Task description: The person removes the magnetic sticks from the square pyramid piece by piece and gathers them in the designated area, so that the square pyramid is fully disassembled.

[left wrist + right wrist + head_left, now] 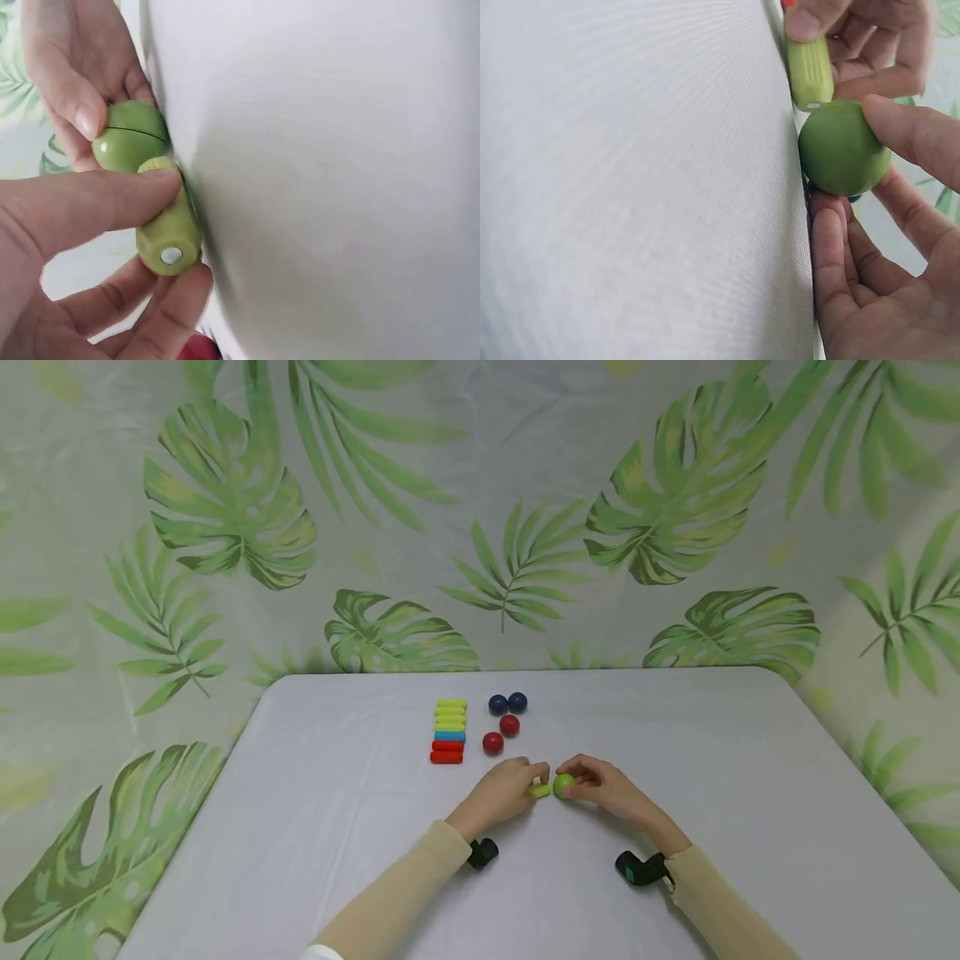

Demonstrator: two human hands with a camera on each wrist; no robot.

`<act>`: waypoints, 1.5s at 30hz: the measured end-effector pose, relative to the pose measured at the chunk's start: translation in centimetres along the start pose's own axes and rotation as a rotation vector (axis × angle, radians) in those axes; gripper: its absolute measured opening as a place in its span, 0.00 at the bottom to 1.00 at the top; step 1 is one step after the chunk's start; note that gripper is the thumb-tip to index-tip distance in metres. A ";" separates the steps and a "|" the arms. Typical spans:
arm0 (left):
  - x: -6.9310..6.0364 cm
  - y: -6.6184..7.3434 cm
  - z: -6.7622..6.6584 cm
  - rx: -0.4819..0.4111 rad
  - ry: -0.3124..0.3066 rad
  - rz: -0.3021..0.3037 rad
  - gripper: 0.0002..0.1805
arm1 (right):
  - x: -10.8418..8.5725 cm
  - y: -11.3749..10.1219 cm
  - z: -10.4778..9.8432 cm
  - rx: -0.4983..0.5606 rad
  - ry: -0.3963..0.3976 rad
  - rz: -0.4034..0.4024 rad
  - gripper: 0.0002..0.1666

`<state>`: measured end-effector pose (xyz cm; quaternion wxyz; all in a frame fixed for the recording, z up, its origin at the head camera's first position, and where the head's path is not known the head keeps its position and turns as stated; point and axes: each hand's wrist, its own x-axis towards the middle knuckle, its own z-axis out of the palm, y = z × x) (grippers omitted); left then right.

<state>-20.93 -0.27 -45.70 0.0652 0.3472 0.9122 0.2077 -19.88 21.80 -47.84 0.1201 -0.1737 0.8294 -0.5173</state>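
Observation:
My left hand (501, 795) pinches a short yellow-green rod (171, 225) between thumb and fingers, low over the table. The rod has ridged sides and a round silvery spot on its end. Opposite it, my right hand (613, 792) holds a green ball (844, 148) with thumb and fingertips. A thin dark seam runs round the ball in the left wrist view. The rod's end points at the ball, very close to it; whether they touch I cannot tell.
Beyond my left hand lies a column of rods: several yellow-green rods (451, 714), a blue rod (450, 737) and two red rods (447, 757). Beside them are two dark blue balls (498, 704) and two red balls (492, 743). A white cloth covers the table (337, 827); a leaf-patterned curtain (525, 485) hangs behind.

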 end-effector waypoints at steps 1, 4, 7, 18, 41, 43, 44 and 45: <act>-0.1 -0.1 -0.1 -0.017 -0.001 -0.005 0.12 | 0.0 0.0 0.0 0.000 0.002 0.002 0.18; -0.7 -1.0 -0.6 -0.110 -0.006 -0.026 0.12 | 0.2 0.1 0.0 -0.003 0.004 0.009 0.18; -1.7 -2.6 -1.5 -0.208 0.016 -0.046 0.11 | 0.2 0.3 0.1 -0.007 0.000 0.025 0.18; -5.0 -7.7 -4.1 -0.096 0.193 -0.210 0.13 | 0.6 -0.5 -0.2 -0.064 0.072 0.011 0.18; -5.0 -8.6 -4.1 -0.034 0.236 -0.259 0.12 | 7.8 -2.1 2.8 -0.199 0.225 0.037 0.15; -5.1 -8.6 -4.3 -0.052 0.221 -0.262 0.12 | 7.7 -2.2 2.7 -0.195 0.227 0.043 0.17; -5.1 -8.7 -4.5 -0.065 0.215 -0.259 0.12 | 7.6 -2.3 2.6 -0.187 0.229 0.046 0.18; -5.2 -8.6 -4.7 -0.073 0.207 -0.263 0.12 | 7.4 -2.4 2.5 -0.177 0.228 0.048 0.19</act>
